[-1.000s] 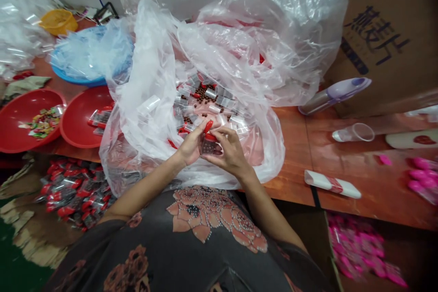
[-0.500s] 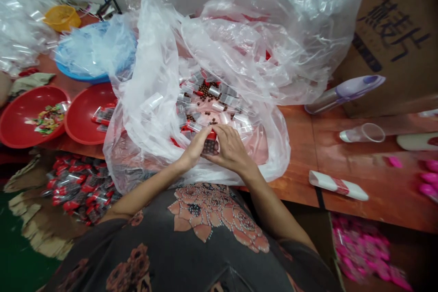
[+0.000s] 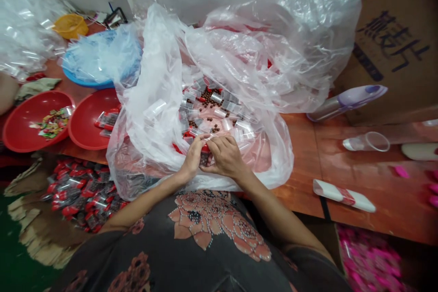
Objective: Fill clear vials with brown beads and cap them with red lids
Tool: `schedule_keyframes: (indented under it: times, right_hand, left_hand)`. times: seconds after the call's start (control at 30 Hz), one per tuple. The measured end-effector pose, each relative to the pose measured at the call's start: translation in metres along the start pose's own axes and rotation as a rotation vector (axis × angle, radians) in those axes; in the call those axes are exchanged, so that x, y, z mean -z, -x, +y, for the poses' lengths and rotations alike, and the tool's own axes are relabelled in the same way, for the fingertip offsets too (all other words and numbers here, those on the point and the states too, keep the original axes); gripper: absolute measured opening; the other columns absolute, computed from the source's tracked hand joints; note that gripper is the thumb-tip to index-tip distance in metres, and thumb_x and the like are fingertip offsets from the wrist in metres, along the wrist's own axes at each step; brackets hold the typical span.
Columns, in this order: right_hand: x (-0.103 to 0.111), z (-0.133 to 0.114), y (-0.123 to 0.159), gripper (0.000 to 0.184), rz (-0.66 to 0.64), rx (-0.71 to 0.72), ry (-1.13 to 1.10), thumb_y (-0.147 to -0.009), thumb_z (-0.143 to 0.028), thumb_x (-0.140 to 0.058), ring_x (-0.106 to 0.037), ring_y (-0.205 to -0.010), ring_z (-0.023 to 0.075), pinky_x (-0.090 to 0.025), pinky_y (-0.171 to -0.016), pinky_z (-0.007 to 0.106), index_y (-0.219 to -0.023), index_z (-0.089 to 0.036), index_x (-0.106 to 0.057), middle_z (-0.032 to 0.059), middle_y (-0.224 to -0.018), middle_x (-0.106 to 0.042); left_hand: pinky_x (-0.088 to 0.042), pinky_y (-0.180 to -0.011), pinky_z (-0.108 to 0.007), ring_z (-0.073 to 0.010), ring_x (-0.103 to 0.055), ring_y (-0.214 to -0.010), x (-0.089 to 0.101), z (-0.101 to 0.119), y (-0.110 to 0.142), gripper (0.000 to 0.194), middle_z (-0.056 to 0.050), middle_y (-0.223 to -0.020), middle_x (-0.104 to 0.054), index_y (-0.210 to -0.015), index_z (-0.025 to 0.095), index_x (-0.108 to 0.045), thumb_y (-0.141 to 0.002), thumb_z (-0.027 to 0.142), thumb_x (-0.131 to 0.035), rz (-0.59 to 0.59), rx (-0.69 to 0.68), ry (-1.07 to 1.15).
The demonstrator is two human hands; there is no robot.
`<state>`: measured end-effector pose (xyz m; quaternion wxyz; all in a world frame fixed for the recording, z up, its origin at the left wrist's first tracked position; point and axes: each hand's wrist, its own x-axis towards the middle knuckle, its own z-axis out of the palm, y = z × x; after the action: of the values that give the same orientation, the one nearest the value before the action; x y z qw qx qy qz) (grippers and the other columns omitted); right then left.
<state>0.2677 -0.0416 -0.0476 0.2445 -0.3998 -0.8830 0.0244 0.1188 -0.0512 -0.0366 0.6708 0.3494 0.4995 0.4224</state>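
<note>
Close to my body, both hands are closed around a small clear container (image 3: 204,159) with a red top and dark brown balls inside. My left hand (image 3: 193,159) grips its left side, while my right hand (image 3: 226,157) wraps over the right side and the top. My fingers hide most of the red part. Just beyond, inside a spread-out clear plastic bag (image 3: 160,73), lie loose brown balls (image 3: 211,98), several clear containers (image 3: 222,114) and red pieces.
At the left stand a red bowl (image 3: 17,127) with colourful small packets, another red bowl (image 3: 82,132) and a blue basin (image 3: 78,83) of clear plastic. Filled red-topped containers (image 3: 77,191) are heaped below. Rightward are a purple-handled tool (image 3: 356,96), a clear cup (image 3: 376,142), a white roll (image 3: 342,195) and a carton (image 3: 393,86).
The red part was raised and tilted above the container; now it sits on the top. My right hand has moved from holding the side to closing over the top.
</note>
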Motion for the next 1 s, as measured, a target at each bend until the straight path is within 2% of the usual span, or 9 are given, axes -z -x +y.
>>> schedule_keyframes:
  times: [0.17, 0.33, 0.5, 0.63, 0.7, 0.73, 0.83, 0.93, 1.0]
  right_hand:
    - [-0.002, -0.005, -0.006, 0.061, -0.04, -0.066, -0.137, -0.082, -0.054, -0.061, -0.057, -0.115, 0.0314, -0.039, -0.098, 0.046, -0.13, -0.017, -0.047, 0.0158, -0.123, -0.064]
    - [-0.004, -0.005, -0.008, 0.068, 0.009, -0.016, -0.115, -0.084, -0.054, -0.06, -0.056, -0.117, 0.0314, -0.04, -0.099, 0.046, -0.135, -0.012, -0.044, 0.0188, -0.126, -0.062]
    - [-0.005, -0.01, -0.006, 0.063, 0.048, 0.097, -0.094, -0.082, -0.06, -0.059, -0.061, -0.098, 0.0304, -0.045, -0.087, 0.045, -0.122, -0.012, -0.055, 0.0166, -0.107, -0.068]
    - [-0.001, -0.013, -0.014, 0.067, -0.034, 0.025, -0.165, -0.088, -0.05, -0.058, -0.06, -0.106, 0.0286, -0.047, -0.091, 0.045, -0.142, -0.014, -0.042, 0.0144, -0.116, -0.066]
    - [-0.002, 0.001, -0.023, 0.067, -0.125, -0.03, -0.161, -0.092, -0.041, -0.057, -0.058, -0.113, 0.0272, -0.048, -0.092, 0.042, -0.149, -0.014, -0.036, 0.0161, -0.127, -0.062]
    - [-0.004, 0.013, -0.028, 0.061, -0.171, -0.066, -0.133, -0.093, -0.036, -0.055, -0.057, -0.114, 0.0267, -0.049, -0.092, 0.041, -0.148, -0.013, -0.039, 0.0168, -0.128, -0.062]
    - [-0.013, 0.062, -0.045, 0.034, -0.302, -0.252, 0.041, -0.095, -0.02, -0.047, -0.06, -0.107, 0.0252, -0.049, -0.092, 0.039, -0.124, -0.015, -0.063, 0.0136, -0.115, -0.068]
    - [-0.023, 0.103, -0.061, 0.031, -0.34, -0.38, 0.176, -0.093, -0.013, -0.045, -0.062, -0.102, 0.027, -0.048, -0.091, 0.039, -0.113, -0.015, -0.068, 0.016, -0.112, -0.069]
    - [-0.028, 0.115, -0.07, 0.031, -0.351, -0.399, 0.2, -0.091, -0.011, -0.045, -0.064, -0.097, 0.0281, -0.049, -0.085, 0.038, -0.111, -0.015, -0.069, 0.018, -0.108, -0.07]
  left_hand:
    - [-0.047, -0.05, -0.024, -0.0149, -0.06, -0.053, 0.002, 0.008, -0.003, 0.044, 0.0, -0.066, -0.062, -0.114, 0.019, -0.059, -0.09, 0.055, -0.053, -0.011, 0.133, 0.186]
    - [-0.044, -0.046, -0.022, -0.0118, -0.054, -0.047, 0.004, 0.007, -0.005, 0.036, 0.003, -0.062, -0.059, -0.111, 0.019, -0.059, -0.088, 0.046, -0.056, 0.019, 0.08, 0.198]
    - [-0.037, -0.038, -0.02, -0.0102, -0.045, -0.037, 0.003, 0.003, 0.005, 0.035, 0.006, -0.056, -0.054, -0.115, 0.023, -0.057, -0.09, 0.046, -0.048, -0.011, 0.063, 0.107]
    - [-0.043, -0.044, -0.021, -0.0118, -0.052, -0.043, 0.017, 0.027, 0.01, 0.035, 0.005, -0.058, -0.058, -0.117, 0.023, -0.055, -0.093, 0.047, -0.048, 0.024, -0.068, -0.038]
    - [-0.047, -0.049, -0.022, -0.0118, -0.056, -0.048, 0.038, 0.056, 0.009, 0.033, 0.004, -0.062, -0.061, -0.113, 0.024, -0.056, -0.093, 0.05, -0.051, 0.135, -0.205, -0.13]
    - [-0.048, -0.052, -0.022, -0.0113, -0.058, -0.051, 0.053, 0.073, 0.007, 0.031, 0.003, -0.066, -0.063, -0.109, 0.024, -0.057, -0.094, 0.051, -0.053, 0.237, -0.294, -0.18]
    - [-0.049, -0.054, -0.023, -0.0101, -0.058, -0.054, 0.112, 0.125, -0.003, 0.027, 0.005, -0.071, -0.063, -0.096, 0.024, -0.06, -0.092, 0.051, -0.059, 0.579, -0.511, -0.399]
    - [-0.047, -0.055, -0.021, -0.0092, -0.054, -0.055, 0.176, 0.156, -0.019, 0.023, 0.009, -0.069, -0.063, -0.09, 0.024, -0.062, -0.092, 0.047, -0.058, 0.817, -0.529, -0.649]
    - [-0.043, -0.057, -0.019, -0.0099, -0.052, -0.059, 0.214, 0.159, -0.032, 0.022, 0.01, -0.062, -0.061, -0.084, 0.025, -0.062, -0.092, 0.044, -0.057, 0.844, -0.499, -0.856]
